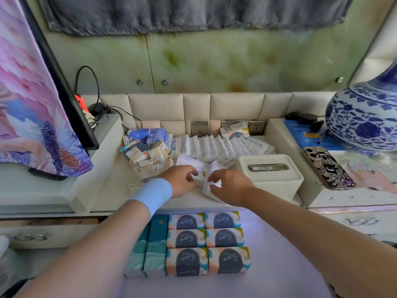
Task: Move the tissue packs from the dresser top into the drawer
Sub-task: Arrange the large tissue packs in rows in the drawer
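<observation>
The step in hand is a pick-up from the dresser top (116, 186), with the drawer (279, 254) standing open below and already partly filled.

Far left on the top lies a heap of small pocket packs (148, 157). Several of them read "Face", and the smaller print is too fine to make out. Behind them sit blue packs (148, 134) whose lettering is illegible.

The left hand (182, 180) (a pale blue band sits on its wrist) has its fingers curled onto the white soft pack (204, 175), pinching the left side. The pack still lies on the top, near the front edge, and carries a yellow mark I cannot read. The right hand (227, 186) pinches the wrapper from the other side, fingers bent.

Behind the hands runs a row of white packs (214, 147), and a white tissue box (270, 171) stands just right of them.

In the drawer, teal packs (150, 250) stand left of six printed packs (206, 241). Their script is upside down from here, perhaps "S.more", though I am not sure.

By my judgement the next move calls for lifting the soft pack clear without squashing it. It then has to come toward the body and go down into the bare stretch of drawer right of the printed packs. Much is left on top, so the task looks well short of done.
</observation>
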`<state>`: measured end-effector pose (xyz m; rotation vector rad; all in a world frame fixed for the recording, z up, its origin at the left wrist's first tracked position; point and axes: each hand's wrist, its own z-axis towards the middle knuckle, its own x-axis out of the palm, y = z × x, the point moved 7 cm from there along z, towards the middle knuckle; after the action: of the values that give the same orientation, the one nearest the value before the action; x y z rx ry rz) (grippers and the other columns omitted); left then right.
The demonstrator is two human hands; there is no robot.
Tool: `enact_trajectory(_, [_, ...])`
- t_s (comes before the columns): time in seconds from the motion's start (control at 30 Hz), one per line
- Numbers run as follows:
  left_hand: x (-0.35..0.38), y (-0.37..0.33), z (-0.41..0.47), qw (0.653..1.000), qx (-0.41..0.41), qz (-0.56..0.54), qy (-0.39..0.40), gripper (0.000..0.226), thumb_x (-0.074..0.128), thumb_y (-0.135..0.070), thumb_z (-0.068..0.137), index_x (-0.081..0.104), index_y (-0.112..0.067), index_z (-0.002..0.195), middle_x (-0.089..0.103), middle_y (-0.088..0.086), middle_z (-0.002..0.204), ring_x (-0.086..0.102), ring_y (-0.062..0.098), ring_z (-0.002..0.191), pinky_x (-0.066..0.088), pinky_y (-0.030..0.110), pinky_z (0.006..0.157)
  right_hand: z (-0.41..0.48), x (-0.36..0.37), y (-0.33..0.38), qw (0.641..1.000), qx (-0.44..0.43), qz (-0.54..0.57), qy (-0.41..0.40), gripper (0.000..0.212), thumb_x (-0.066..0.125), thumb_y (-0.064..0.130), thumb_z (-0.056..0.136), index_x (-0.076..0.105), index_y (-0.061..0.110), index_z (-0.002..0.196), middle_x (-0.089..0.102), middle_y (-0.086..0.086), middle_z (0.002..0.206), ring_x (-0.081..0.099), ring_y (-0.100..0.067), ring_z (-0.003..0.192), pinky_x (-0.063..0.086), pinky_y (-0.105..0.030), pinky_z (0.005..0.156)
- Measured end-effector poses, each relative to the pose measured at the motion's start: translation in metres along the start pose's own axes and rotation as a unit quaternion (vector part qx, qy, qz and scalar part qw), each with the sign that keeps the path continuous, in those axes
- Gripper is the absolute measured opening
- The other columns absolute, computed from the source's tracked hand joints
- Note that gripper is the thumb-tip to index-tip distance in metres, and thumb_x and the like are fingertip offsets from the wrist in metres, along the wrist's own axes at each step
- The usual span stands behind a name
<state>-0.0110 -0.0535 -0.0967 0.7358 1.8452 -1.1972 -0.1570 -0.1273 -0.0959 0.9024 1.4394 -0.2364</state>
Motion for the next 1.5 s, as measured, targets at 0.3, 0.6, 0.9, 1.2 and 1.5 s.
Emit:
enact_trajectory(0.3, [-0.047,-0.006,0.118,0.994,0.010,-0.071,-0.082,0.038,0.055,-0.033,0.093,0.055,-0.031,0.131,0.060,-0.008,0.125,0.058,0.017,0.108,0.047,0.029,0.089,0.133,-0.064,-0.073,0.989,0.115,-0.048,-0.077,0.033,0.055,0.029,0.091,0.060,0.031,0.123,0.052,-0.001,0.133,0.058,-0.023,0.112,0.047,-0.029,0.086])
enact_trajectory(0.6, [-0.009,-0.046,0.234,0.994,0.062,-0.057,-0.072,0.058,0.055,-0.037,0.094,0.036,-0.027,0.147,0.042,0.002,0.148,0.036,0.027,0.135,0.038,0.042,0.106,0.231,-0.085,-0.171,0.949,0.295,-0.080,-0.082,0.066,0.041,0.056,0.089,0.029,0.026,0.146,0.048,-0.016,0.136,0.049,-0.037,0.121,0.042,-0.048,0.101])
enact_trajectory(0.9, [0.016,-0.037,0.261,0.995,0.077,-0.049,-0.042,0.080,0.058,-0.048,0.089,0.016,-0.030,0.155,0.030,0.000,0.157,0.030,0.027,0.142,0.030,0.046,0.113,0.261,-0.067,-0.189,0.899,0.376,0.160,-0.160,0.068,0.056,0.034,0.089,0.022,0.013,0.144,0.043,-0.009,0.134,0.047,-0.028,0.113,0.042,-0.038,0.096])
enact_trajectory(1.2, [-0.031,-0.043,0.224,0.972,0.136,-0.145,-0.128,0.089,0.074,-0.035,0.084,0.020,-0.028,0.154,0.029,-0.001,0.152,0.030,0.020,0.138,0.027,0.031,0.108,0.227,-0.105,-0.147,0.860,0.291,0.369,-0.199,0.029,0.068,0.042,0.085,0.060,0.014,0.089,0.067,-0.005,0.085,0.065,-0.021,0.078,0.051,-0.030,0.068])
enact_trajectory(1.5, [-0.068,-0.028,0.153,0.970,0.111,-0.148,-0.156,0.062,0.077,-0.030,0.073,0.047,-0.034,0.127,0.055,-0.010,0.121,0.057,0.017,0.107,0.049,0.034,0.090,0.175,-0.091,-0.070,0.864,0.201,0.457,-0.075,0.047,0.066,0.048,0.087,0.062,0.008,0.111,0.071,-0.015,0.092,0.068,-0.025,0.064,0.057,-0.033,0.061])
